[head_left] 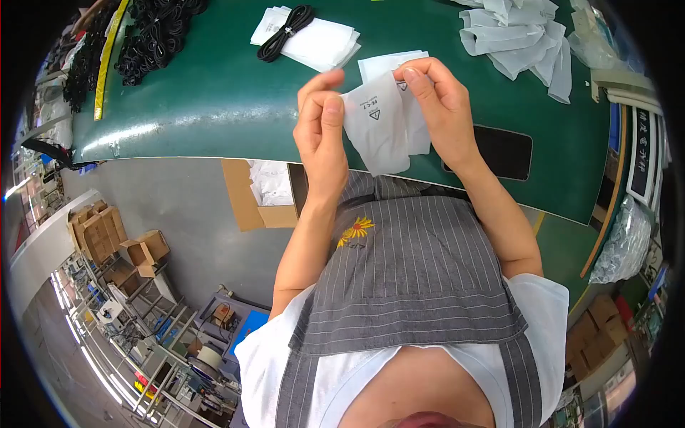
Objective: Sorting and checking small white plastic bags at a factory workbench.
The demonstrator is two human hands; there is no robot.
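Observation:
A frosted plastic bag [377, 132] with dark print hangs between my two hands over the front edge of the green table. My left hand [321, 128] pinches its left upper corner between thumb and fingers. With thumb and forefinger, my right hand [442, 100] grips the upper right side. Behind the bag lie some white sheets or bags [391, 64], partly hidden by it. Farther back, a coiled black cable [285, 33] with a tie round its middle rests on a stack of white bags [325, 44].
Bundled black cables [160, 39] lie at the far left beside a yellow strip [108, 64]. A heap of frosted bags [517, 43] is at the back right. A dark phone [503, 152] lies near my right forearm. Below the table edge stands a carton [277, 216] holding white bags.

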